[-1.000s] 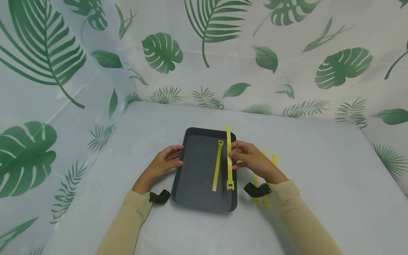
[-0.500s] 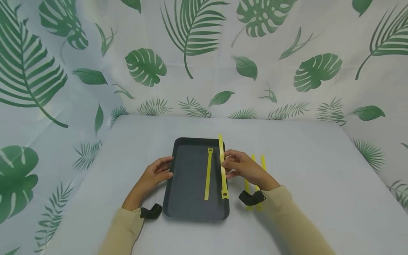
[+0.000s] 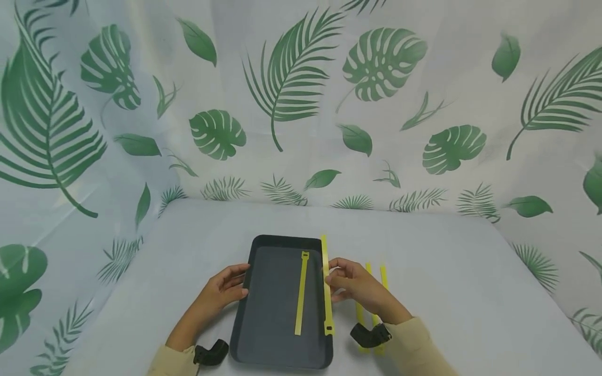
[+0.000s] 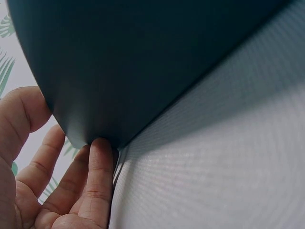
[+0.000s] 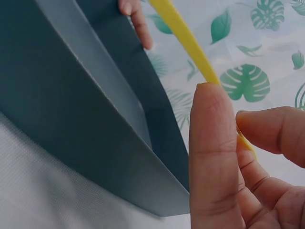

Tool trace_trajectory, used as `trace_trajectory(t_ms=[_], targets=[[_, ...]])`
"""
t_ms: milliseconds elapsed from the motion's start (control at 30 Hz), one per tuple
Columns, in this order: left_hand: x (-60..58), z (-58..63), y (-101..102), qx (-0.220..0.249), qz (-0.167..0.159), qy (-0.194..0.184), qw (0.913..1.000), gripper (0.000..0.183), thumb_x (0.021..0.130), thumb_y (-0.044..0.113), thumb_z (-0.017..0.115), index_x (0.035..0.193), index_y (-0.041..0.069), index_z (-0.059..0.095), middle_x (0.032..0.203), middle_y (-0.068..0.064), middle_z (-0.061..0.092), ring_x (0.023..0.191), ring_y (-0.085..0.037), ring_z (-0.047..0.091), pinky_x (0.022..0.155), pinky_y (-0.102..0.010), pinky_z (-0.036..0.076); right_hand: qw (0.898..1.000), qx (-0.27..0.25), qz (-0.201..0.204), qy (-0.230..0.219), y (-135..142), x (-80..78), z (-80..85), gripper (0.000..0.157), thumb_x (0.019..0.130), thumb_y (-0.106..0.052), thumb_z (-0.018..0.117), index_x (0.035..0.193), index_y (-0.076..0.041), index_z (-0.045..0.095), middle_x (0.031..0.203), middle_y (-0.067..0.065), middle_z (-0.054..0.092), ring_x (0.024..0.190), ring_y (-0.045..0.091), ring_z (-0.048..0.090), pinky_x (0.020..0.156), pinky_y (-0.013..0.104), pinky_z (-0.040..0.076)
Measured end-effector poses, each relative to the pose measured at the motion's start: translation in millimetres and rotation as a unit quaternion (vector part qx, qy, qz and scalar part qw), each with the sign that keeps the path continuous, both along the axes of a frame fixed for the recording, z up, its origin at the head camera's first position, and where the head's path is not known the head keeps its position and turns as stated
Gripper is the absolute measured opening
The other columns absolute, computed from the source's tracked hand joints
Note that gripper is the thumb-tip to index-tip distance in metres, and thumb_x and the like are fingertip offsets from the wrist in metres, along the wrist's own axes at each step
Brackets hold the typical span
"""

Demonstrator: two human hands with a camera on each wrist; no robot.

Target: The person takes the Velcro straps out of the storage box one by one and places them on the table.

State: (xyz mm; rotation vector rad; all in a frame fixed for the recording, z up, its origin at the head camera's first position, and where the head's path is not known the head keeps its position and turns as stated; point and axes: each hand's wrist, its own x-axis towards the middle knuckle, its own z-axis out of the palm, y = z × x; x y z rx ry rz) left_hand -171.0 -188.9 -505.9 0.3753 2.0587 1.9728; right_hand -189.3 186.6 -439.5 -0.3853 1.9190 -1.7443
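Observation:
A dark grey rectangular tray (image 3: pixel 270 313) stands on the white surface. My left hand (image 3: pixel 213 297) holds its left side. In the left wrist view, thumb and fingertips meet the tray's wall (image 4: pixel 143 57). My right hand (image 3: pixel 362 287) pinches a yellow slotted cable tie strap (image 3: pixel 327 308) between thumb and fingers. That strap stands lengthwise over the tray's right rim, its slotted head towards me. The right wrist view shows the held strap (image 5: pixel 186 36) running up from the fingertips. A second yellow strap (image 3: pixel 301 297) lies inside the tray, slotted head at the far end.
Two more yellow straps (image 3: pixel 384 277) lie on the white surface (image 3: pixel 451 282) right of the tray, partly hidden under my right wrist. Black camera mounts (image 3: pixel 370 335) sit on both wrists. A leaf-printed white cloth (image 3: pixel 301 130) rises behind and along the sides.
The head view has tilted upward, so the scene sits lower in frame. The held strap stays by the tray's right rim, and both hands keep their places at the tray.

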Motion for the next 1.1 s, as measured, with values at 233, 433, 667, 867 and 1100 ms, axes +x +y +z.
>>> trace_trajectory(t_ms=[233,433,667,867,1100], targets=[[8.5,-2.8,1,0.013,-0.013,-0.002,0.9998,0.065,0.105,0.013,0.068,0.159,-0.011,0.041,0.164,-0.036,0.037,0.151,-0.057,0.037,0.104,-0.027,0.055,1.000,-0.007,-0.010,-0.019,7,13.1,-3.2,0.024,0.107,-0.009,0.063,0.126,0.004,0.055,0.089,-0.003,0.065,0.081,0.012,0.064,0.074,0.031,0.064],[10.2,0.2,0,0.008,-0.010,-0.004,0.9999,0.066,0.104,0.012,0.068,0.159,-0.012,0.039,0.164,-0.037,0.037,0.151,-0.058,0.037,0.104,-0.027,0.055,1.000,-0.012,-0.003,-0.010,14,17.1,-6.8,0.021,0.108,-0.010,0.062,0.125,0.001,0.054,0.090,-0.003,0.063,0.083,0.012,0.064,0.075,0.032,0.064],[2.1,1.2,0,-0.005,0.004,0.011,0.9999,0.065,0.104,0.012,0.070,0.159,-0.010,0.042,0.164,-0.034,0.040,0.151,-0.054,0.041,0.104,-0.025,0.054,1.000,0.002,-0.006,0.016,27,13.0,-0.9,0.019,0.109,-0.009,0.061,0.124,-0.002,0.052,0.092,-0.001,0.062,0.083,0.012,0.064,0.075,0.032,0.064],[-0.6,2.3,2,-0.005,0.006,0.014,0.9999,0.065,0.104,0.013,0.071,0.158,-0.009,0.043,0.165,-0.033,0.040,0.151,-0.054,0.040,0.105,-0.025,0.054,1.000,0.004,-0.014,0.024,44,15.4,2.5,0.016,0.110,-0.009,0.060,0.122,-0.005,0.050,0.093,-0.002,0.063,0.085,0.011,0.064,0.075,0.030,0.063],[1.3,0.4,-1,-0.009,0.004,0.008,0.9999,0.065,0.103,0.011,0.071,0.158,-0.009,0.043,0.164,-0.034,0.039,0.151,-0.053,0.040,0.104,-0.025,0.054,0.999,0.024,-0.030,0.020,60,23.2,-3.0,0.028,0.110,-0.010,0.060,0.131,0.005,0.048,0.092,-0.001,0.062,0.085,0.012,0.064,0.076,0.029,0.064]])
